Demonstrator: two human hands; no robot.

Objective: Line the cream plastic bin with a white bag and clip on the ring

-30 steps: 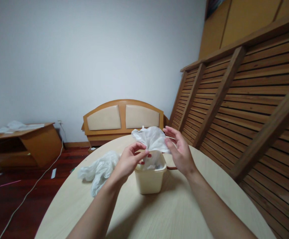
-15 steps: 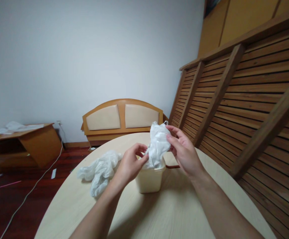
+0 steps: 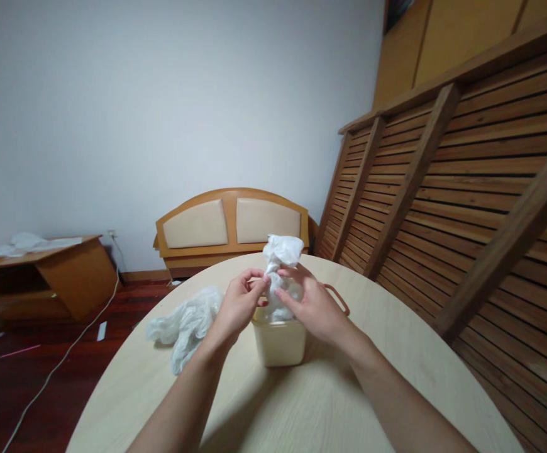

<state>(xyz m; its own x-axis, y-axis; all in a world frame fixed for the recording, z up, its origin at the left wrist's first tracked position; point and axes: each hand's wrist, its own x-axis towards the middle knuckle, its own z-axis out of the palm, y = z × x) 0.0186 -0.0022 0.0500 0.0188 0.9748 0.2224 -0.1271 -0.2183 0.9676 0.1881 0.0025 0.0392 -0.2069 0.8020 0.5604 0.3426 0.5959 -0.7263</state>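
Observation:
A crumpled white plastic bag (image 3: 283, 250) stands up out of a small cream bin (image 3: 280, 343), its middle pinched narrow and its lower part inside the rim. My left hand (image 3: 244, 301) grips the narrow part from the left, thumb and fingertips closed on it. From the right, my right hand (image 3: 314, 305) has its fingers and thumb around the same bag just above the rim. Its far fingers are partly hidden behind the plastic. A brown handle (image 3: 338, 299) sticks out behind the bin on the right.
Another crumpled white plastic bag (image 3: 191, 327) lies on the round pale table (image 3: 264, 412), left of my left forearm. Beyond the table stands a padded headboard (image 3: 232, 220). A slatted wooden frame (image 3: 443, 189) leans at the right. A cable (image 3: 66, 358) runs across the floor.
My right hand has moved left and down along the bag. The bag now stands more upright, gathered narrow in the middle with its top puffed out. More of the brown handle shows.

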